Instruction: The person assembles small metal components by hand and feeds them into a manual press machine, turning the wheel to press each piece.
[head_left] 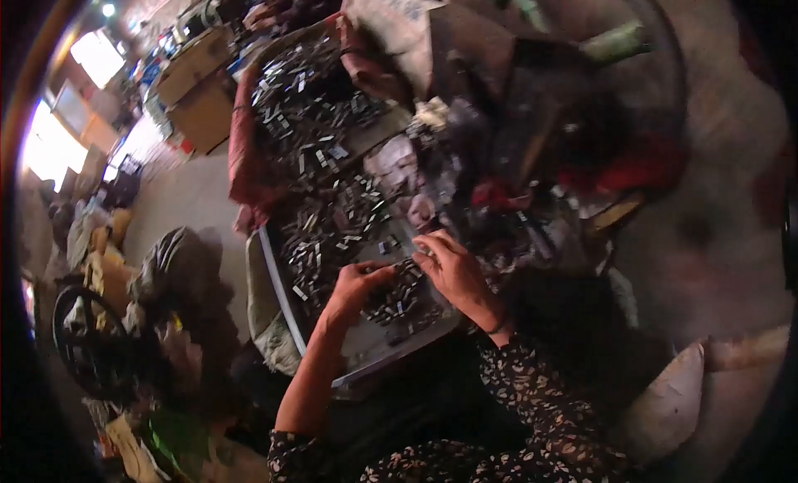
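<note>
A heap of small, shiny metal pieces (337,204) lies spread over a long table with a pale edge (287,300). Over its near end, my left hand (359,285) has its fingers drawn together, pointing right. My right hand (455,275) comes in from the other side with thumb and fingertips pinched. Whatever either hand holds is too small to make out. Below and between them sits a smaller cluster of the same metal pieces (403,300). Patterned dark sleeves cover both forearms in part.
Red cloth (243,167) hangs along the table's left side. Crumpled bags and a dark box-like container (549,92) crowd the right. Cardboard boxes (195,92) stand at the back left; a black wheel (91,329) and sacks (179,263) are on the left.
</note>
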The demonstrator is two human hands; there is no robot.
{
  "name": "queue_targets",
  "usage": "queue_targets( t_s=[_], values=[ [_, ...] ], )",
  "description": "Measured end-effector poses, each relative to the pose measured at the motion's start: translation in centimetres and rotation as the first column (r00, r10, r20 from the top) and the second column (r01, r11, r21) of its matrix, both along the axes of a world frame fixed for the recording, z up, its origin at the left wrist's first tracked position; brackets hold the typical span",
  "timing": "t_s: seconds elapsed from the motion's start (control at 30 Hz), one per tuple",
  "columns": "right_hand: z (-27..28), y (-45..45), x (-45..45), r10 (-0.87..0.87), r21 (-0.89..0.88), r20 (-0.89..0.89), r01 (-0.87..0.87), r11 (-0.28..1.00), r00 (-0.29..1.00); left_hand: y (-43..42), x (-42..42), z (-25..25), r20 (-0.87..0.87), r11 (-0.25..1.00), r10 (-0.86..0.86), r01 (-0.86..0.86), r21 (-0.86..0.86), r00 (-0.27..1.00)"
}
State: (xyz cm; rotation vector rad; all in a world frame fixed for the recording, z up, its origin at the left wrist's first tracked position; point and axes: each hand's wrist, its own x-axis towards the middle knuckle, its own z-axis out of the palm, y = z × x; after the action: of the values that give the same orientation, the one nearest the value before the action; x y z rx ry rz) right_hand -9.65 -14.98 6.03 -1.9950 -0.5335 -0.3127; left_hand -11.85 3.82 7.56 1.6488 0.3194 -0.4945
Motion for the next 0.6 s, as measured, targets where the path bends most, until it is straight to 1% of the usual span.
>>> queue_targets(
  t_s=[0.03,0.07,0.1,0.13,0.17,0.2,0.23,0.27,0.33,0.37,0.4,0.43,0.47,0.5,0.53,0.57,0.6],
  values=[
    [1.5,-1.3,-0.3,-0.076,0.078,0.018,0.075,0.994,0.997,-0.6,0.1,0.8,-0.03,1.0,0.018,-0.017,0.02,0.999],
    [3.4,-3.1,-0.6,-0.197,0.054,0.148,0.191,0.98,0.969,-1.1,0.5,0.9,-0.018,1.0,-0.009,0.009,0.01,1.0],
    [5.1,-5.2,-1.0,-0.303,0.048,0.273,0.302,0.952,0.913,-1.5,0.8,0.9,-0.014,1.0,-0.027,0.027,-0.007,1.0],
    [6.3,-7.2,-1.5,-0.372,0.083,0.261,0.363,0.928,0.891,-1.9,1.1,1.0,-0.013,0.999,-0.041,0.041,-0.02,0.999],
    [8.2,-9.0,-2.1,-0.454,0.052,0.328,0.464,0.884,0.828,-2.4,1.5,1.0,-0.009,0.998,-0.053,0.053,-0.019,0.999],
    [9.6,-10.7,-2.4,-0.515,-0.015,0.473,0.591,0.806,0.715,-2.9,2.0,0.9,-0.006,0.997,-0.066,0.065,-0.028,0.998],
    [9.6,-12.1,-2.1,-0.6,0.045,0.543,0.693,0.72,0.588,-3.1,2.4,0.8,-0.001,0.997,-0.071,0.071,-0.034,0.997],
    [10.6,-13.9,-1.9,-0.576,0.049,0.655,0.733,0.678,0.489,-3.4,3.0,0.6,0.003,0.998,-0.063,0.063,-0.025,0.998],
    [12.2,-15.9,-0.8,-0.621,0.158,0.742,0.836,0.526,0.251,-3.9,3.9,0.4,0.031,0.989,-0.135,0.137,-0.05,0.99],
    [12.7,-16.8,0.0,-0.665,0.222,0.711,0.826,0.519,0.227,-4.3,4.2,0.6,0.033,0.993,-0.112,0.113,-0.037,0.993],
    [13.1,-17.4,1.0,-0.708,0.285,0.676,0.814,0.506,0.204,-4.9,4.6,0.8,0.084,0.993,-0.096,0.101,-0.061,0.992],
    [13.4,-17.8,1.9,-0.71,0.291,0.67,0.803,0.52,0.217,-5.3,5.0,1.0,0.134,0.992,-0.083,0.095,-0.087,0.987],
    [13.8,-18.1,2.9,-0.732,0.354,0.649,0.77,0.53,0.205,-5.3,5.6,0.5,0.137,0.993,-0.068,0.079,-0.083,0.988],
    [14.0,-18.6,3.9,-0.754,0.414,0.628,0.737,0.534,0.193,-5.4,6.4,-0.4,0.165,0.991,-0.035,0.056,-0.121,0.986],
    [13.8,-19.3,5.3,-0.753,0.415,0.628,0.733,0.54,0.199,-5.5,7.0,-0.9,0.191,0.986,-0.005,0.036,-0.16,0.981],
    [13.2,-20.0,6.9,-0.79,0.384,0.54,0.749,0.539,0.291,-5.8,7.3,-0.7,0.192,0.987,0.0,0.031,-0.16,0.981],
    [12.5,-20.7,7.9,-0.816,0.352,0.441,0.764,0.541,0.374,-6.0,7.7,-0.4,0.146,0.981,0.051,-0.022,-0.195,0.988]
  ],
)
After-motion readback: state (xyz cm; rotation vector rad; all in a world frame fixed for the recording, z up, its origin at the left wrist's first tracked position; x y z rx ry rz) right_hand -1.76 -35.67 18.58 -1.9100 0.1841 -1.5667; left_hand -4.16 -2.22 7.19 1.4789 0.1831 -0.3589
